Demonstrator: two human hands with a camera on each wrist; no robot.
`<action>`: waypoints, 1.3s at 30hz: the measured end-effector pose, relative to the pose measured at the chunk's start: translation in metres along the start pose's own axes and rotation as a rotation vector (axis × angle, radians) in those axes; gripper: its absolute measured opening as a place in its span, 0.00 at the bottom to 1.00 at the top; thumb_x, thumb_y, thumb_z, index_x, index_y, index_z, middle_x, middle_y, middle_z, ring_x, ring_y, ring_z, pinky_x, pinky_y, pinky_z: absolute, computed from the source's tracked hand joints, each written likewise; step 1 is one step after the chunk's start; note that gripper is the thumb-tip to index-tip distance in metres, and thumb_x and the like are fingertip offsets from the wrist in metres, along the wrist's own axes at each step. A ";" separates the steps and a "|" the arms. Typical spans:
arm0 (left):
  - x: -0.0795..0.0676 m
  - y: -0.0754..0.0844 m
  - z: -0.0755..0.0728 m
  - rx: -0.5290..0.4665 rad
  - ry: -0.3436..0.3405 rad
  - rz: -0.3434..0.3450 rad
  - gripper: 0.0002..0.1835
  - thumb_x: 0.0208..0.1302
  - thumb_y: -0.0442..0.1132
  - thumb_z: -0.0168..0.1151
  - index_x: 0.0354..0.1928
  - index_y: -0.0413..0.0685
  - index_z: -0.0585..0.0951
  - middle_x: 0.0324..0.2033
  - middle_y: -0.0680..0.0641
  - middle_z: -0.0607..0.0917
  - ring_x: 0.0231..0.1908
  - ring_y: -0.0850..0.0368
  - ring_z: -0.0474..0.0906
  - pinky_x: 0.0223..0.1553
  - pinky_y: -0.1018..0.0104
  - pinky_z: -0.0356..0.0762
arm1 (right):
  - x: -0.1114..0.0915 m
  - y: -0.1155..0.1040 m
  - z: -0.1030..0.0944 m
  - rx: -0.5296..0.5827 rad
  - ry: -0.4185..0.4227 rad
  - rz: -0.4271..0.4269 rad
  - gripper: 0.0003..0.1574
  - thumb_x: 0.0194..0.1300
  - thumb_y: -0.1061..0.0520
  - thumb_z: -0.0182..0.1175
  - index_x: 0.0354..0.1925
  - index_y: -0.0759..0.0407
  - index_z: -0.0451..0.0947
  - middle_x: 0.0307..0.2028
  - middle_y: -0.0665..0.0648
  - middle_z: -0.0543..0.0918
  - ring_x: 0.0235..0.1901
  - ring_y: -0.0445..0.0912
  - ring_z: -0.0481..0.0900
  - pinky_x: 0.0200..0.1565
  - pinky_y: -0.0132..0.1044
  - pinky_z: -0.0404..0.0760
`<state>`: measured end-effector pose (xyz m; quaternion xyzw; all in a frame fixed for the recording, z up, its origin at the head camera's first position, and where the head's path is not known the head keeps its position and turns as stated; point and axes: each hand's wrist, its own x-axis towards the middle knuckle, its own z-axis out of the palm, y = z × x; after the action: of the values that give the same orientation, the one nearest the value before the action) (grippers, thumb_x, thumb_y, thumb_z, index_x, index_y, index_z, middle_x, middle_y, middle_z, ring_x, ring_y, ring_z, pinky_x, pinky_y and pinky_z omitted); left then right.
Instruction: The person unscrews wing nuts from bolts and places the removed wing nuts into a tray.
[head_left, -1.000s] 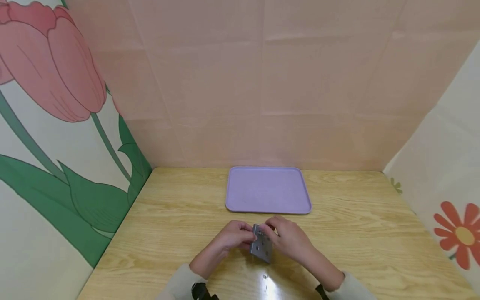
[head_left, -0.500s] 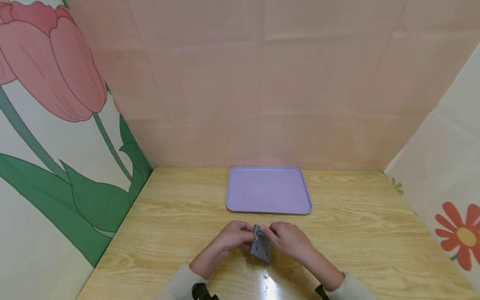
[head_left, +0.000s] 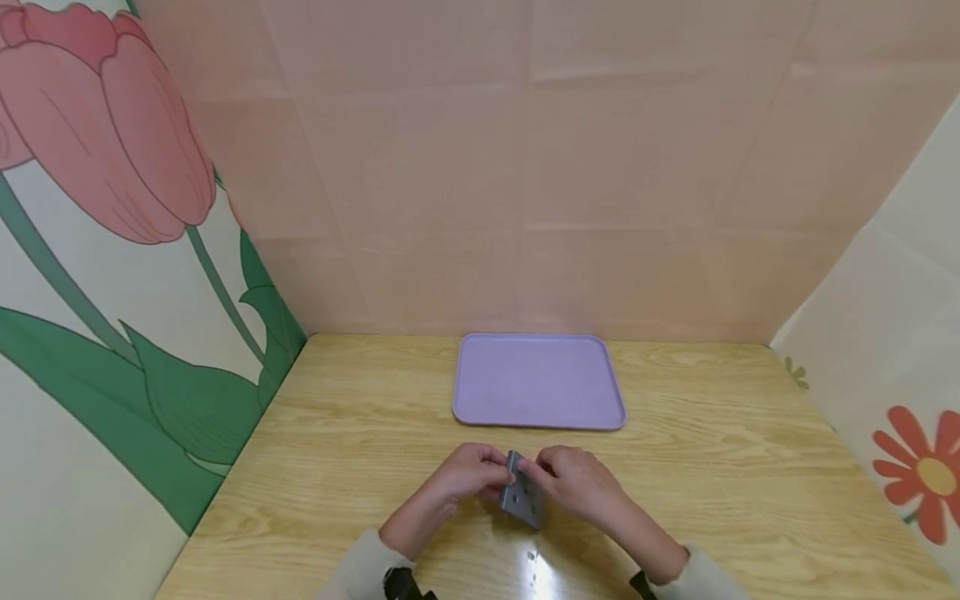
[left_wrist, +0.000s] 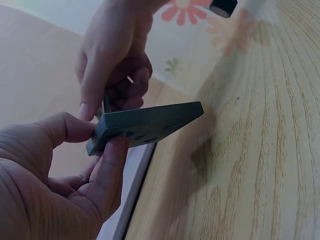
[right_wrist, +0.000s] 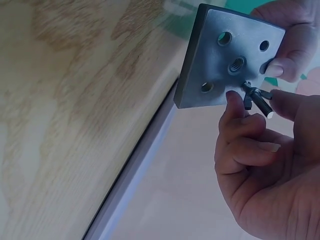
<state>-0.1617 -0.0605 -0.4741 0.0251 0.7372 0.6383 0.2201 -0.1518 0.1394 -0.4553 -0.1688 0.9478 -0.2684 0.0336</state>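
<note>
A square grey metal plate point(right_wrist: 227, 55) with several holes, one threaded in the middle, is held tilted above the table. My left hand point(head_left: 471, 472) pinches its edge between thumb and fingers. From one corner hole a threaded bolt point(right_wrist: 263, 107) sticks out with a wing nut point(right_wrist: 254, 93) on it, close to the plate's face. My right hand point(head_left: 581, 482) has thumb and index finger at the wing nut's two sides, the thumb touching one wing. In the left wrist view the plate point(left_wrist: 150, 114) shows edge-on, and the right hand point(left_wrist: 112, 55) partly hides the bolt.
Behind the hands, a purple tray point(head_left: 536, 379) lies on the wood-grain table point(head_left: 360, 417). A pink-brown backdrop point(head_left: 517, 167) rises at the back. Flower-printed panels point(head_left: 75, 250) stand at the sides. A bright reflection shows on the table near the front.
The right hand's fingers have shifted slightly at the wing nut, while its wrist stays in place. The left hand and the plate stay nearly still.
</note>
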 end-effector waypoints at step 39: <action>0.000 -0.001 0.002 -0.011 -0.001 0.016 0.12 0.58 0.31 0.66 0.42 0.30 0.84 0.33 0.47 0.86 0.32 0.57 0.84 0.38 0.57 0.87 | -0.004 0.002 0.000 -0.132 0.184 -0.258 0.10 0.57 0.52 0.75 0.37 0.50 0.85 0.32 0.45 0.78 0.26 0.40 0.77 0.25 0.29 0.72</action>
<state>-0.1606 -0.0589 -0.4755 0.0303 0.7333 0.6441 0.2156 -0.1481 0.1419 -0.4565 -0.2655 0.9330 -0.2219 -0.0993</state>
